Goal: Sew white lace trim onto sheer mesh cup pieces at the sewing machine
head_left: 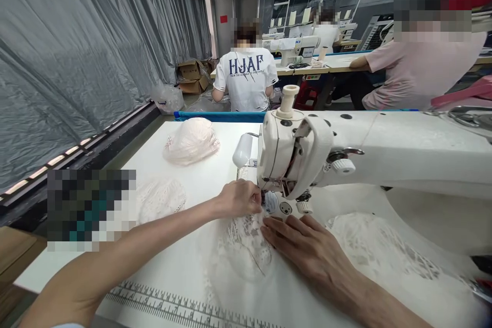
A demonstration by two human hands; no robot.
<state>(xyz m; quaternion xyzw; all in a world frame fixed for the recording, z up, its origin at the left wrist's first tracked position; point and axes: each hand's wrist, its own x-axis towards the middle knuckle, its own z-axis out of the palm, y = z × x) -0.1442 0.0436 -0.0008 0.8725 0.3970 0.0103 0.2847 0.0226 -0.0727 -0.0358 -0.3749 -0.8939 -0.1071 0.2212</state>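
Note:
A white sewing machine (295, 148) stands before me, its head over the table. My left hand (239, 199) is closed beside the needle area; its fingertips are partly hidden, and what they pinch, if anything, cannot be made out. Under and in front of it lies a piece of white lace fabric (248, 246), with a loose thread across it. My right hand (303, 246) rests palm down at the lace's right edge, fingers stretched toward the needle. The needle and presser foot are mostly hidden behind my left hand.
A pale lace bundle (194, 138) and another lace piece (161, 197) lie at left. More lace (380, 246) sits under the machine arm. A ruler strip (165, 305) runs along the front. Ahead, a person in a white shirt (246, 79) and others sit at tables.

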